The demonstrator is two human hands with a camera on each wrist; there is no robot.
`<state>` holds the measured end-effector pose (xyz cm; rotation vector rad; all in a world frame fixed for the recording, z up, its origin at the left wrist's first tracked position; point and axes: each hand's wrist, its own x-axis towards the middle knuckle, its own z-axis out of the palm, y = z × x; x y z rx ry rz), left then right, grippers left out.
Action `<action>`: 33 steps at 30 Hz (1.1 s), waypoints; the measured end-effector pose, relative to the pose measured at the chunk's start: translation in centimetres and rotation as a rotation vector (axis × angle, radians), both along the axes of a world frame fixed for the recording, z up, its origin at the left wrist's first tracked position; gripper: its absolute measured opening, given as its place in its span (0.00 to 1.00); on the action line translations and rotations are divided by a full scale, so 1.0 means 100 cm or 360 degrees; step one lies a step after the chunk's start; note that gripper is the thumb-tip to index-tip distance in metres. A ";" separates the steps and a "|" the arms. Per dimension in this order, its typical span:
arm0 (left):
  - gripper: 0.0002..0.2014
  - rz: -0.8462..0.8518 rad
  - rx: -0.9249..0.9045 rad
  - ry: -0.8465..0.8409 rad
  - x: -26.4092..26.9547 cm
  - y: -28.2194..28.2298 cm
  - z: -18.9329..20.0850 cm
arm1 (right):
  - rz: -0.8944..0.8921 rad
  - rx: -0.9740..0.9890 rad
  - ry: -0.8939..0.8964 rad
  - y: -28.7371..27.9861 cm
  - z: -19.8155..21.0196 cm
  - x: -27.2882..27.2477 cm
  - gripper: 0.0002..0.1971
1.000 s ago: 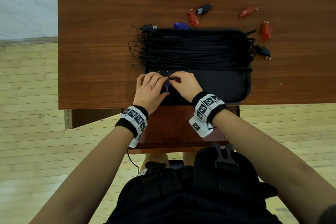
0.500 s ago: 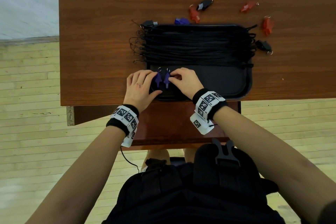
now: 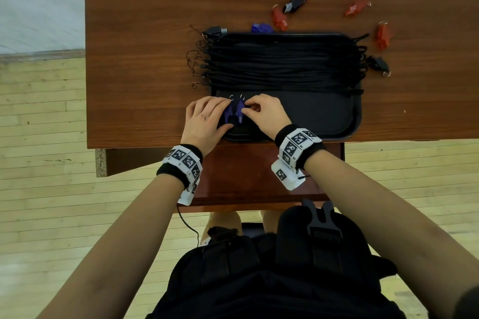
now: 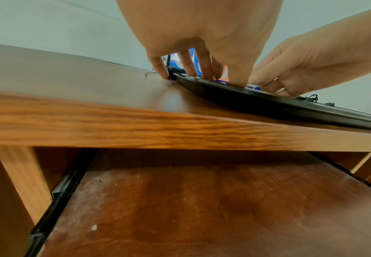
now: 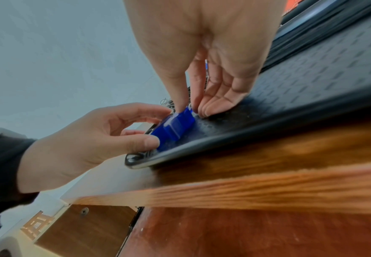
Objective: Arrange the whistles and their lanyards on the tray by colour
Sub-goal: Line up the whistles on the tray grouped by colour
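Two blue whistles (image 3: 229,113) (image 3: 240,111) lie side by side in the near left corner of the black tray (image 3: 324,116), key rings pointing away from me. My left hand (image 3: 225,116) holds the left one between thumb and fingers. My right hand (image 3: 245,108) pinches the right one with thumb and forefinger; its other fingers curl onto the tray floor. In the right wrist view the blue whistles (image 5: 172,127) sit between both hands. A bundle of black lanyards (image 3: 280,62) fills the tray's far half.
Loose whistles lie on the wooden table around the tray's far side: a black one (image 3: 215,31), a blue one (image 3: 261,28), red ones (image 3: 279,18) (image 3: 356,8) (image 3: 382,36), black ones (image 3: 294,4) (image 3: 378,64). The tray sits at the table's near edge.
My hands have drawn slightly apart. One second ago a single blue whistle showed between them; now two lie side by side, each held by one hand.
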<state>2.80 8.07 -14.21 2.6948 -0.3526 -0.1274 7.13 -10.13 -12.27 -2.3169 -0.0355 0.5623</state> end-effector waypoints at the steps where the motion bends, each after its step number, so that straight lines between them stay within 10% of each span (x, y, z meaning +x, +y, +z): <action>1: 0.27 0.0002 0.0000 -0.0007 -0.001 0.001 -0.001 | -0.0001 -0.0003 0.0001 0.000 0.000 0.000 0.13; 18: 0.26 0.0008 0.0120 0.0014 -0.003 -0.004 0.004 | 0.0086 0.0009 -0.0008 -0.003 0.001 0.001 0.12; 33: 0.25 0.0259 0.0169 -0.0044 0.065 -0.057 0.095 | 0.0085 -0.0003 -0.0115 -0.077 0.063 0.062 0.14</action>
